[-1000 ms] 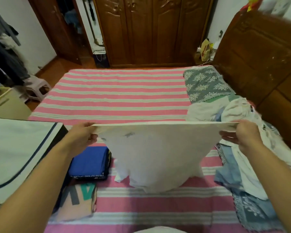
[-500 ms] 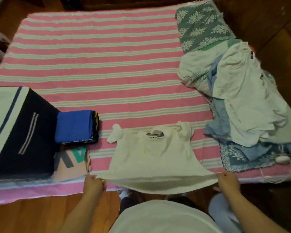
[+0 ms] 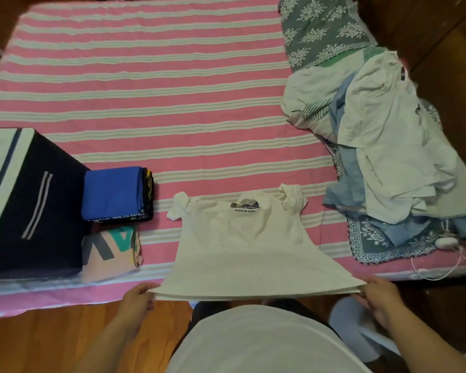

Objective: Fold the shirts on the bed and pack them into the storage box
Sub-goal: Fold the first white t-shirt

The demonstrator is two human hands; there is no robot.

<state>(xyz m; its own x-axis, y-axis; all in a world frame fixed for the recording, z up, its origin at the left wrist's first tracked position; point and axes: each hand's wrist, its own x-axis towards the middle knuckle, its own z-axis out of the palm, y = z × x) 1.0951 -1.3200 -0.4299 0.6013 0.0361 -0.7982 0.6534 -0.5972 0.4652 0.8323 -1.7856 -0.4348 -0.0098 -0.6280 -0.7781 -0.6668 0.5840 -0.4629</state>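
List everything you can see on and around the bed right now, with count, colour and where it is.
white T-shirt: 1, cream white, laid out at the bed's near edge, hem lifted off the bed
blue folded shirt: 1, blue, on a dark folded stack beside the box
printed folded shirt: 1, peach with grey and green letters, near left, by the box
storage box: 1, navy with a white lid, bed's left edge
unfolded clothes pile: several, white and light blue, bed's right side
floral cloth: 1, grey-green, far right
bedsheet: 1, pink with pale stripes
small white device: 1, corded, near right
left hand: pinches hem's left corner
right hand: pinches hem's right corner
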